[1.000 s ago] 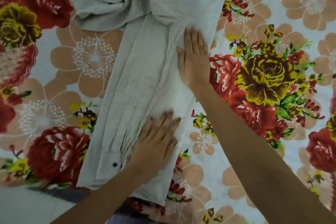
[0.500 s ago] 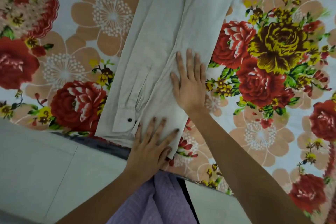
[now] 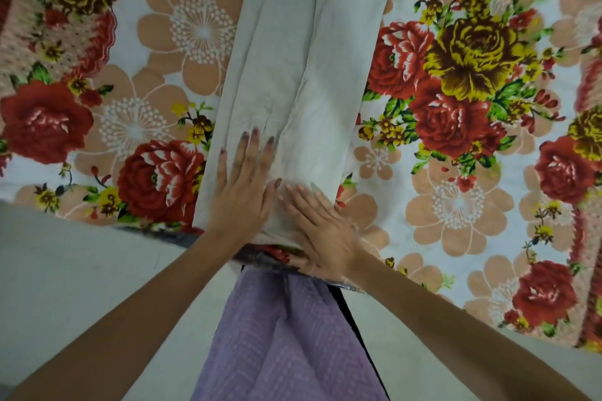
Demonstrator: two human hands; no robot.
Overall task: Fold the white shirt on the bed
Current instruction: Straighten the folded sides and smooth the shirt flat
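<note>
The white shirt (image 3: 293,75) lies on the bed as a long narrow strip, its sides folded inward, running from the top of the view down to the bed's near edge. Its upper part is bunched near the top. My left hand (image 3: 244,185) rests flat on the shirt's lower left part, fingers spread. My right hand (image 3: 322,225) presses flat on the shirt's bottom hem at the bed edge, fingers pointing up and left. Neither hand grips the cloth.
The bed is covered by a floral sheet (image 3: 456,75) with red, yellow and peach flowers. Its near edge (image 3: 97,221) runs across the view above a pale tiled floor (image 3: 81,286). My purple garment (image 3: 286,335) hangs below the hands.
My right hand slid down the shirt to its bottom hem. My left hand moved up and left over the cuff area. The view shifted toward the bed edge.
</note>
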